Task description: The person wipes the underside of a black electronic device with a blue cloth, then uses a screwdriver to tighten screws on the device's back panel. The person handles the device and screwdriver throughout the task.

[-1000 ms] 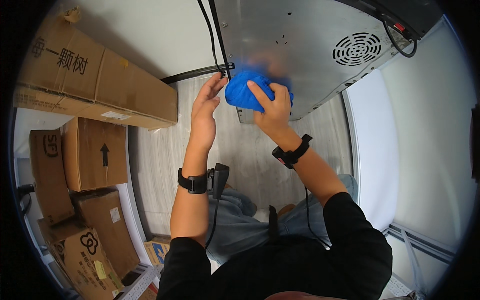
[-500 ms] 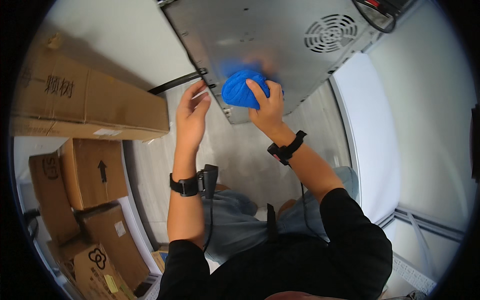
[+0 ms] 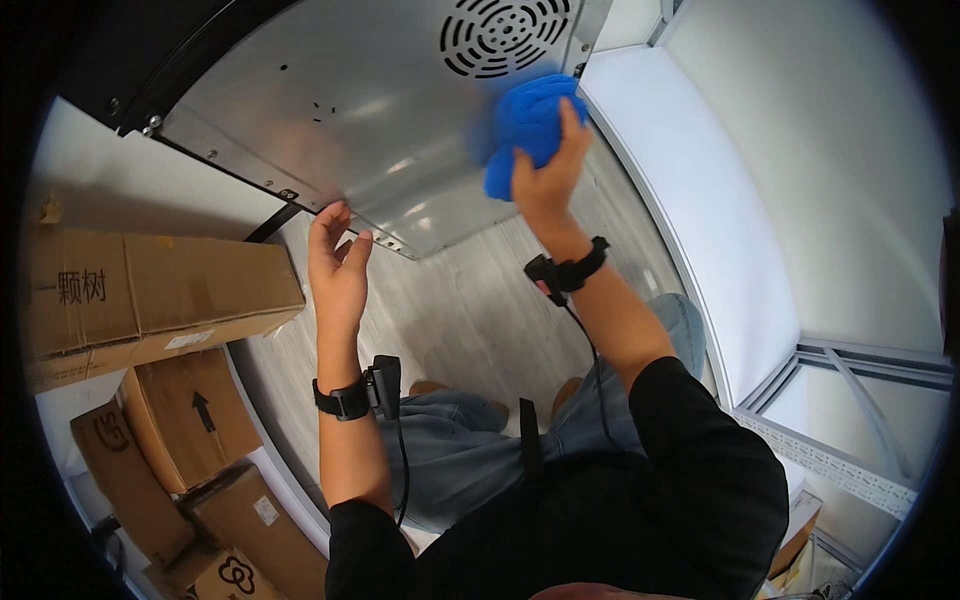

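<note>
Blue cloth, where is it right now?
In the head view, the blue cloth is in the upper part, right of centre, held in the right hand at the metal panel, just below its round vent.

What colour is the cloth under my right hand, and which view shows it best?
Bright blue; the cloth shows best in the head view.

The long carton point(image 3: 215, 285) lies left. The arrow-marked carton point(image 3: 170, 420) is positioned nearer; the flower-marked carton point(image 3: 222, 580), nearest. The grey floor point(image 3: 455, 325) extends rightward to the white panel point(image 3: 690, 200). The perforated rail point(image 3: 820, 455) is located right, near.
</note>
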`<state>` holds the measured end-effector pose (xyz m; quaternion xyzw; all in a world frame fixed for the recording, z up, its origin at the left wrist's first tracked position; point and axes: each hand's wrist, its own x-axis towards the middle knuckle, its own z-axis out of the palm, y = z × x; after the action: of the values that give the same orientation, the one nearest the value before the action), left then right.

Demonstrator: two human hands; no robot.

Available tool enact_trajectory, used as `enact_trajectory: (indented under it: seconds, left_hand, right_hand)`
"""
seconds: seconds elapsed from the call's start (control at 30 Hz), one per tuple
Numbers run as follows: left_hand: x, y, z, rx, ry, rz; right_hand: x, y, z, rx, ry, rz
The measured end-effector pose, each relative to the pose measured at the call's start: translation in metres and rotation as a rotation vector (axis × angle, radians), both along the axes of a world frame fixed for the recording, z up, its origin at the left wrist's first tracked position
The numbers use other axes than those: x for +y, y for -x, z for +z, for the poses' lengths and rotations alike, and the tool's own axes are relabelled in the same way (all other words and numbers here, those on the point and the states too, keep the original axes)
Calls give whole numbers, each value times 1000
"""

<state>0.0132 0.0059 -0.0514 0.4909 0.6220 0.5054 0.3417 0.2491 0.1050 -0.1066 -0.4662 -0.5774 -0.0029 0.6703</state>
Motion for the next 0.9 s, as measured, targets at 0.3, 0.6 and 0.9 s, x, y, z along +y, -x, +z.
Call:
enact_trajectory:
  seconds: [0.3,0.6,0.9]
  left_hand:
    - [4,3,-4,-61,28,30]
    - [5,1,-6,-66,22,32]
    - [7,12,-21,-90,-34,18]
  right_hand:
    - [-15,21,-22,-127,67,157]
    - [0,-40,-14,2,113,60]
    - [-11,-39,8,-19,249,97]
